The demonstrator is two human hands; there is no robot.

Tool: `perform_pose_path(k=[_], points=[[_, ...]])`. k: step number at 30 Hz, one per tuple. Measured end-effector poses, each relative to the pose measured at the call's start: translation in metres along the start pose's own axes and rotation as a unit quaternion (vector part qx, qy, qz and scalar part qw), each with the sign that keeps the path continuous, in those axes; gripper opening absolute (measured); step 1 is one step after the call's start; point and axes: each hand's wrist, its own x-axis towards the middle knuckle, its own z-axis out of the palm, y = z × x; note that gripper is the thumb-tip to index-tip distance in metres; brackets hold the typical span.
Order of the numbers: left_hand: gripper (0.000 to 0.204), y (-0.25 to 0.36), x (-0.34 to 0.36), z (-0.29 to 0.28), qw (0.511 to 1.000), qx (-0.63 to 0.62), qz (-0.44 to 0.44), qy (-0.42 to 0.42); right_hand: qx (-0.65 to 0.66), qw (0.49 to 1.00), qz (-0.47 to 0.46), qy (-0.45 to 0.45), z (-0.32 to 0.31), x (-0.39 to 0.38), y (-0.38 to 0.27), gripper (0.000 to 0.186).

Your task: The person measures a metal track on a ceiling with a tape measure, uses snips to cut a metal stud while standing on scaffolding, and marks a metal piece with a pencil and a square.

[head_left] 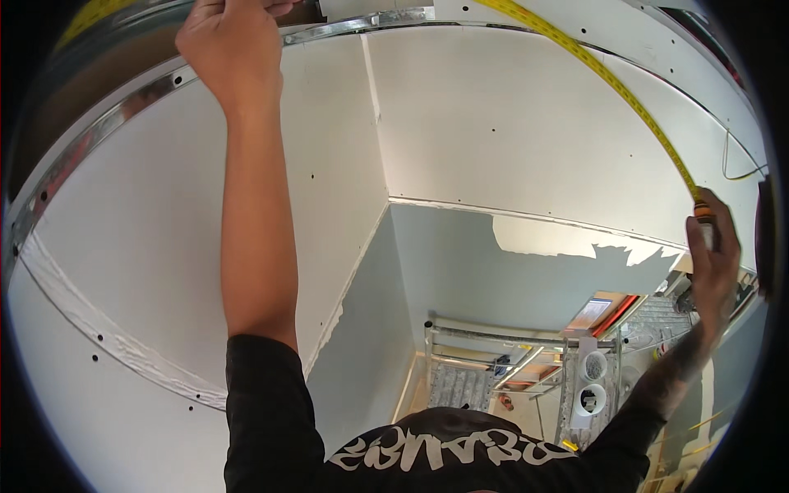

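**Tape stretched along the top of a drywall corner**

Nearest the camera is the person's black shirt (444, 456) with white lettering, filling the lower edge. Black sleeves run up from it on both sides.

The left forearm rises straight up the left wall. The left hand (234, 45) is clenched at the top edge, knuckles out, pressed against the metal track (99, 135) that runs along the head of the drywall (493, 115). Its fingertips are cut off by the frame, so what they pinch cannot be told.

The right hand (713, 263) is out at the right edge, fingers wrapped around a tape case (705, 218), of which only an orange and dark corner shows above the thumb. From there the yellow tape (612, 82) runs up and left across the white boards, near the metal track, towards the top of the frame.

Farther off, below the white boards, the wall is grey-blue. Beyond it, far beneath, stands a metal scaffold (493, 361) with white buckets (593, 382) just beside it.
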Motion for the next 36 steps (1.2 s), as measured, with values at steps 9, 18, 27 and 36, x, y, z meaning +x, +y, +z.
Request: perform_pose_path(k=[9, 18, 27, 36], points=[[0.032, -0.016, -0.015, 0.033, 0.970, 0.125, 0.194, 0.080, -0.464, 0.790, -0.397, 0.058, 0.005, 0.082, -0.079, 0.026], [0.037, -0.017, -0.017, 0.003, 0.987, 0.104, 0.120, -0.011, -0.240, 0.913, -0.290, 0.156, 0.067, 0.152, -0.090, 0.036], [0.030, -0.026, -0.023, -0.008, 0.985, 0.114, 0.131, 0.005, -0.278, 0.904, -0.288, 0.149, 0.085, 0.161, -0.096, 0.039], [0.033, -0.019, -0.030, -0.009, 0.984, 0.135, 0.115, 0.003, -0.297, 0.897, -0.287, 0.161, 0.090, 0.163, -0.097, 0.040]])
